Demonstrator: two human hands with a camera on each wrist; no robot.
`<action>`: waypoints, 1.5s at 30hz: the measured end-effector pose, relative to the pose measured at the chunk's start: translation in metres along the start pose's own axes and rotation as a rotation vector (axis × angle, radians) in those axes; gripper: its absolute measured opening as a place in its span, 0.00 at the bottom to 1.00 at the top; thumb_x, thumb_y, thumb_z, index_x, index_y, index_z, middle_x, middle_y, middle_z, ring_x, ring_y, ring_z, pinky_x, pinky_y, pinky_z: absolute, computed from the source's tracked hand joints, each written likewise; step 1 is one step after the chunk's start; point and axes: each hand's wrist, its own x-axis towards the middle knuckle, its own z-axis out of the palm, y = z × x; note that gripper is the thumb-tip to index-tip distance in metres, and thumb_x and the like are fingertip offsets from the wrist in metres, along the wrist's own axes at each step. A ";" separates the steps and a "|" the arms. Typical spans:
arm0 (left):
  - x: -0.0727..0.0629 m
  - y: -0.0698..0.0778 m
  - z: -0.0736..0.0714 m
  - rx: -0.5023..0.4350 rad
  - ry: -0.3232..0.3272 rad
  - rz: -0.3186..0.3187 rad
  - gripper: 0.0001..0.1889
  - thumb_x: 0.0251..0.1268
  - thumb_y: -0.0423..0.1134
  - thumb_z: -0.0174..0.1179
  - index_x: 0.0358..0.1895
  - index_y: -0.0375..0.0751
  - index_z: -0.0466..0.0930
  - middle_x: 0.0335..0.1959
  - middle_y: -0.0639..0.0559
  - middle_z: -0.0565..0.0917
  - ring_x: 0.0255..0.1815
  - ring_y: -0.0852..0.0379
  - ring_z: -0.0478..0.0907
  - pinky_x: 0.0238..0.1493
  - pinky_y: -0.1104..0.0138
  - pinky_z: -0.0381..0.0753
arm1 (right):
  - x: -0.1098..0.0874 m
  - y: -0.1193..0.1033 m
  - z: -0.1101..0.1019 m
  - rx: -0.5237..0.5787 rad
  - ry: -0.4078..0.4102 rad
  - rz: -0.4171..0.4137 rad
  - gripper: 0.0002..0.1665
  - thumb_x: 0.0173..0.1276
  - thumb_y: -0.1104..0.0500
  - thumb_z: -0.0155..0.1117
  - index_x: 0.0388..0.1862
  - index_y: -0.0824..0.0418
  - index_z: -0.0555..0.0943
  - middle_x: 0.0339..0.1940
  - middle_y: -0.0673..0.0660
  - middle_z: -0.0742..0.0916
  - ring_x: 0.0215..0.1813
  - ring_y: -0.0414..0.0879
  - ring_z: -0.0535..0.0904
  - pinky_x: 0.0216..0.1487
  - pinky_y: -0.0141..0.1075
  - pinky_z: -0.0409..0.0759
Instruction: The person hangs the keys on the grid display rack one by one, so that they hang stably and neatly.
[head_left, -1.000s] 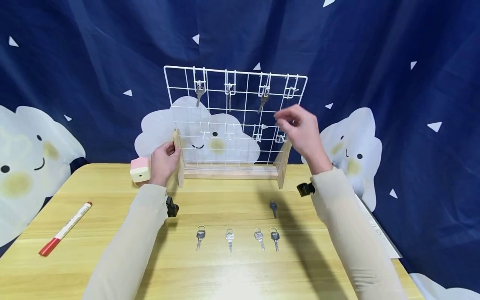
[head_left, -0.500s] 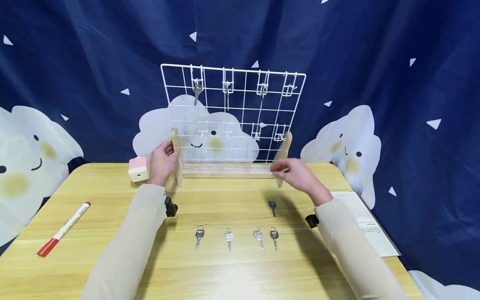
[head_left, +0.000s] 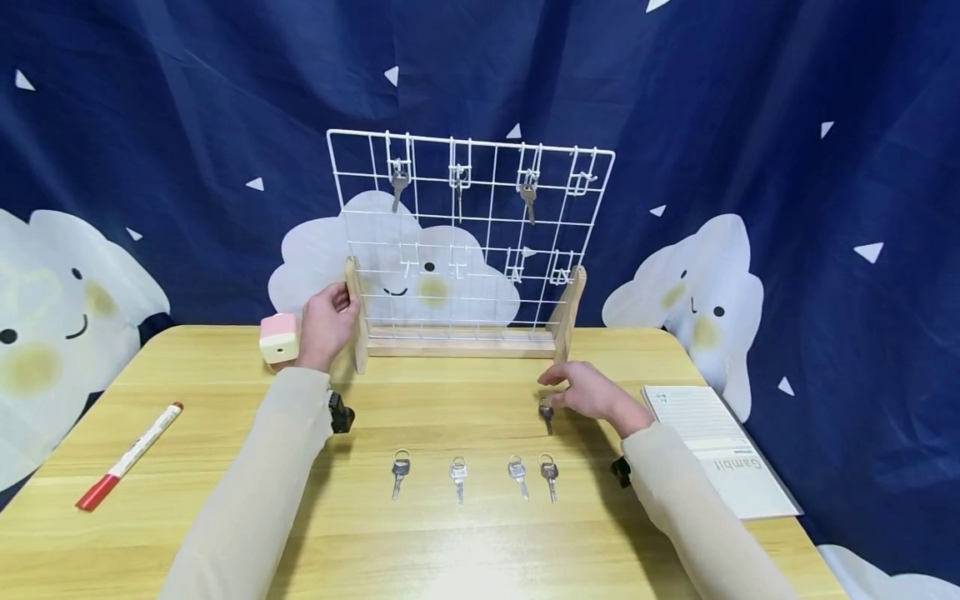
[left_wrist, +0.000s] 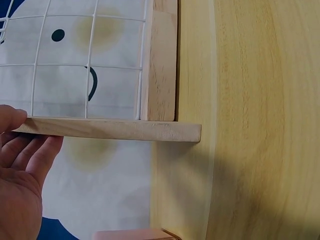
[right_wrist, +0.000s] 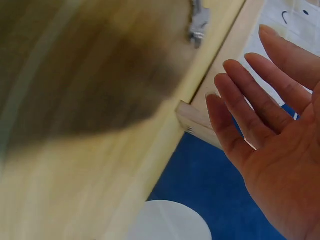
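At the back of the table stands a white wire grid rack [head_left: 490, 218] in a wooden frame. My left hand [head_left: 327, 327] holds its left wooden side post [left_wrist: 125, 130], thumb on one face and fingers on the other. Low over the table, my right hand [head_left: 588, 390] reaches a dark-headed key [head_left: 547, 421], thumb and fingers spread apart at its top end. The right wrist view shows those fingers [right_wrist: 252, 102] extended, with a key [right_wrist: 199, 22] beyond them. Three keys hang from the rack's top hooks: left key [head_left: 399, 185], middle key [head_left: 460, 193] and right key [head_left: 528, 200].
Several ringed keys lie in a row nearer the front, among them a dark key [head_left: 401, 471] and a silver key [head_left: 458, 475]. A red-capped marker [head_left: 131, 457] lies left. Beside my left hand is a pink-and-cream block [head_left: 279, 340]. A notebook [head_left: 720, 450] lies right.
My right hand has come down from beside the rack's upper right to the lone key on the table, its fingers spreading. The left hand has stayed on the post.
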 end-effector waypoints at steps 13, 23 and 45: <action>0.000 0.000 0.000 0.012 0.000 -0.001 0.23 0.73 0.32 0.53 0.68 0.26 0.67 0.62 0.32 0.74 0.63 0.42 0.73 0.65 0.59 0.73 | 0.002 0.017 0.017 0.012 -0.010 0.012 0.19 0.58 0.63 0.75 0.48 0.69 0.83 0.38 0.56 0.83 0.41 0.49 0.79 0.48 0.43 0.80; -0.001 0.001 -0.001 0.015 0.009 -0.008 0.24 0.73 0.33 0.54 0.68 0.26 0.67 0.63 0.33 0.75 0.63 0.42 0.73 0.65 0.58 0.73 | 0.007 0.019 0.021 -0.046 -0.004 -0.037 0.11 0.58 0.65 0.74 0.39 0.65 0.83 0.33 0.54 0.81 0.37 0.48 0.77 0.43 0.41 0.79; 0.000 -0.003 0.004 -0.011 -0.005 -0.011 0.24 0.74 0.32 0.53 0.68 0.25 0.65 0.64 0.32 0.73 0.64 0.42 0.72 0.66 0.59 0.72 | 0.006 0.023 0.022 0.135 -0.006 0.029 0.06 0.67 0.74 0.60 0.36 0.65 0.82 0.29 0.52 0.84 0.30 0.44 0.79 0.31 0.34 0.83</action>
